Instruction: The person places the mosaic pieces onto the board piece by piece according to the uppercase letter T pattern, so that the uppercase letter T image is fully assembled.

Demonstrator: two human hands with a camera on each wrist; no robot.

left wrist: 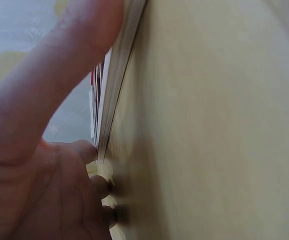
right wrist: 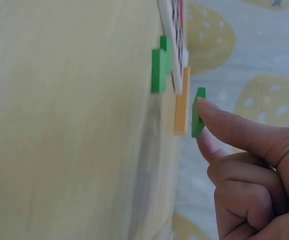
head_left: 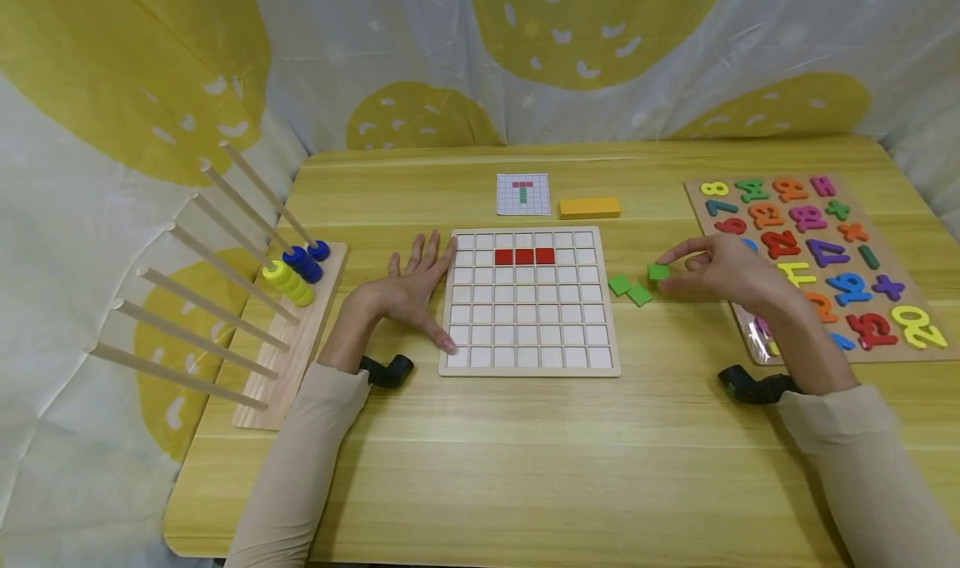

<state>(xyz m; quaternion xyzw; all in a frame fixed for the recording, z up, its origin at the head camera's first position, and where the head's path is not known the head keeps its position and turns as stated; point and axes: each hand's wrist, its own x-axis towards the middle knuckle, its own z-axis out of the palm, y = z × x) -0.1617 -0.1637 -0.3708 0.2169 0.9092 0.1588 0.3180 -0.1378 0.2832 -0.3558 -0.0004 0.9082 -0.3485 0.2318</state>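
Observation:
A white grid board (head_left: 535, 371) in a wooden frame lies mid-table, with three red square tiles (head_left: 524, 256) side by side in its second row. My left hand (head_left: 408, 293) has its fingers spread along the board's left edge, the thumb touching the lower left corner. Between thumb and forefinger my right hand (head_left: 720, 270) pinches a green square tile (right wrist: 198, 114), held above the table. Two more green tiles (head_left: 639, 295) lie on the table just right of the board. Behind the board is a small pattern card (head_left: 522, 195) showing a red and green T.
An orange bar (head_left: 590, 209) lies beside the card. At the left stands a wooden peg rack (head_left: 281, 385) with tall rods and yellow and blue rings (head_left: 302, 263). A number puzzle board (head_left: 926, 355) takes up the right side. A patterned curtain (head_left: 420, 43) hangs behind the table.

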